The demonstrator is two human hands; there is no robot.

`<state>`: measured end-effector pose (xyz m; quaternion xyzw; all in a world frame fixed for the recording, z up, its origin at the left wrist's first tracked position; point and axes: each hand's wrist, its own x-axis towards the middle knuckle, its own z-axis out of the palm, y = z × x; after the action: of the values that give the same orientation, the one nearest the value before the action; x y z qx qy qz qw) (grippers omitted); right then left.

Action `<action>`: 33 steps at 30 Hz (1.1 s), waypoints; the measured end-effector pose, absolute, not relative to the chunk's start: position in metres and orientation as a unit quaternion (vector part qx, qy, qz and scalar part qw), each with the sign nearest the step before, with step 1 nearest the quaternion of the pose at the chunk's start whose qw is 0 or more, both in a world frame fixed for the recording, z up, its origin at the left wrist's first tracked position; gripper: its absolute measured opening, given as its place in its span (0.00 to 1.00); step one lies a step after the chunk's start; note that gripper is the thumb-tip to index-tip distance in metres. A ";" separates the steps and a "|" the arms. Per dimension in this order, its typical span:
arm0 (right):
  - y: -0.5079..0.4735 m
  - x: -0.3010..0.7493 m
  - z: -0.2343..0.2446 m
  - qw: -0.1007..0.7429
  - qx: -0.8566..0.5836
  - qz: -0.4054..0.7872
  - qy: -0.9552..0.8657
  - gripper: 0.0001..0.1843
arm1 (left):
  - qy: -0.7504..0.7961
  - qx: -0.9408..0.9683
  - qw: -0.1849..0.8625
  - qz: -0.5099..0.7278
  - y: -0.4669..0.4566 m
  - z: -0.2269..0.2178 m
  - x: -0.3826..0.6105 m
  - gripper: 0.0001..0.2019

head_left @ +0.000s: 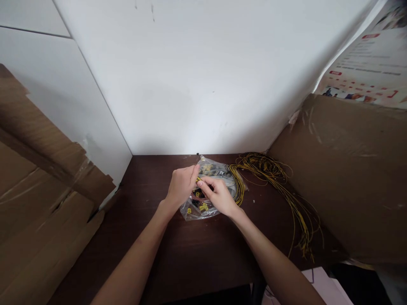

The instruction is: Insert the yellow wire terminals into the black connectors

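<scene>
My left hand point(182, 185) and my right hand point(219, 195) meet above a clear plastic bag point(199, 215) on the dark table. Both are closed, with the fingers pinched on thin yellow and black wires point(199, 179) that show in the small gap between them. Small yellow and black plastic pieces point(203, 206) lie in and on the bag, partly covered by my hands. To the right of my right hand, a bundle of yellow and black wires point(239, 186) curves down over the bag's edge. My fingers hide the wire ends.
A long tangle of yellow and black wires point(263, 167) runs along the right of the dark table point(197, 250). Cardboard point(41, 203) stands at the left, and a cardboard panel point(346, 169) at the right. A white wall point(197, 84) closes the back. Pinkish paper point(321, 279) lies at lower right.
</scene>
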<state>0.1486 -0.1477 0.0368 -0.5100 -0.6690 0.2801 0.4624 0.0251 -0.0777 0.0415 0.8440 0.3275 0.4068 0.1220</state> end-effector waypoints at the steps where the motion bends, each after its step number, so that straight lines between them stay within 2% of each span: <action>1: -0.148 0.149 0.037 0.460 -0.508 0.289 -0.668 0.17 | 0.326 0.848 0.110 0.403 -0.077 0.041 0.025 0.20; 5: -0.147 0.149 0.036 0.462 -0.499 0.316 -0.661 0.18 | 0.317 0.859 0.085 0.394 -0.076 0.040 0.026 0.19; 9: -0.147 0.149 0.035 0.472 -0.493 0.288 -0.672 0.16 | 0.303 0.855 0.088 0.411 -0.079 0.040 0.026 0.19; 15: -0.145 0.151 0.033 0.488 -0.475 0.284 -0.675 0.17 | 0.300 0.835 0.138 0.441 -0.083 0.041 0.026 0.20; 18: -0.143 0.152 0.031 0.509 -0.496 0.281 -0.645 0.17 | 0.295 0.804 0.224 0.464 -0.082 0.039 0.027 0.17; 22: -0.141 0.155 0.030 0.565 -0.496 0.329 -0.572 0.18 | 0.252 0.674 0.451 0.528 -0.078 0.037 0.033 0.27; 25: -0.140 0.157 0.029 0.604 -0.467 0.377 -0.525 0.18 | 0.238 0.594 0.593 0.488 -0.078 0.037 0.038 0.27; 29: -0.138 0.158 0.030 0.625 -0.422 0.438 -0.489 0.17 | 0.208 0.631 0.625 0.409 -0.087 0.043 0.043 0.22; 33: -0.139 0.159 0.033 0.629 -0.411 0.451 -0.481 0.19 | 0.162 0.660 0.623 0.387 -0.095 0.049 0.044 0.19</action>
<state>0.1585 -0.1386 0.0327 -0.4113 -0.4811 0.4511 0.6292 0.0441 -0.0953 0.0488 0.6602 0.1625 0.3868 0.6230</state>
